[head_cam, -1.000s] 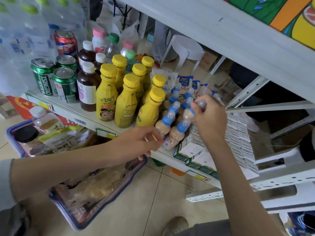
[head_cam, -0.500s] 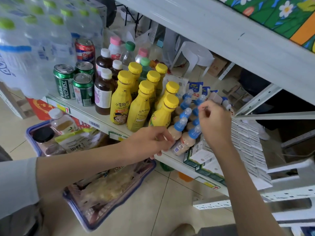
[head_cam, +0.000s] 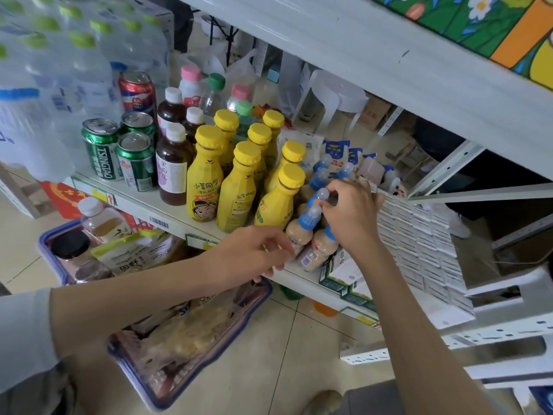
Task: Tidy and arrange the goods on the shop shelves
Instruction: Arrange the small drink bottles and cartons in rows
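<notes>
- The step in hand appeared to be straightening the cluster of small plastic blue-capped beige bottles. They stood at the front edge of the white metal shelf, between the tall yellow plastic bottles with yellow caps and the rows of small white cartons.
- The right hand lay over the cluster from above, its fingers curled and pinching the blue cap of a bottle in the middle of the group.
- The left hand reached in from the front, and its fingers seemed curled round the lower body of the foremost bottle.
- The front bottles leaned against one another instead of standing upright, so this patch of shelf looked only partly tidied.
- The next move probably called for setting the leaning bottles upright and easing them back from the edge. That would need a light grip, since the yellow bottles stood just beside the cluster and a nudged bottle could topple its neighbours.
</notes>
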Demonstrator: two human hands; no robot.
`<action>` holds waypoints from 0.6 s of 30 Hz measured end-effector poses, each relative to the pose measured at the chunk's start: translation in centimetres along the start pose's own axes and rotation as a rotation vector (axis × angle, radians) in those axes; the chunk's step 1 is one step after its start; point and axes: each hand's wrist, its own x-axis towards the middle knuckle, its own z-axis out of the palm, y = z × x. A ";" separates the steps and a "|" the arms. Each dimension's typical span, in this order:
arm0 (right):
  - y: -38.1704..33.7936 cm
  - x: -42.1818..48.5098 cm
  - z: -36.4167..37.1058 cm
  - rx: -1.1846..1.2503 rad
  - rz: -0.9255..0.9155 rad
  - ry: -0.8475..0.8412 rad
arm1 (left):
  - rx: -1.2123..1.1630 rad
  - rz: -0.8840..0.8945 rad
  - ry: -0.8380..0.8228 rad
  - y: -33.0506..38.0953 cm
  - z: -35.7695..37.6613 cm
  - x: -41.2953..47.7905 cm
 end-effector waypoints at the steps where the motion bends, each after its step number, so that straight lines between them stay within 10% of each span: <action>1: 0.1 0.0 0.1 0.000 -0.001 0.013 | 0.001 -0.003 0.002 -0.1 -0.1 0.1; 18: 2.3 -1.4 -6.6 1.108 0.415 0.551 | -0.255 -0.130 0.063 0.6 0.0 0.9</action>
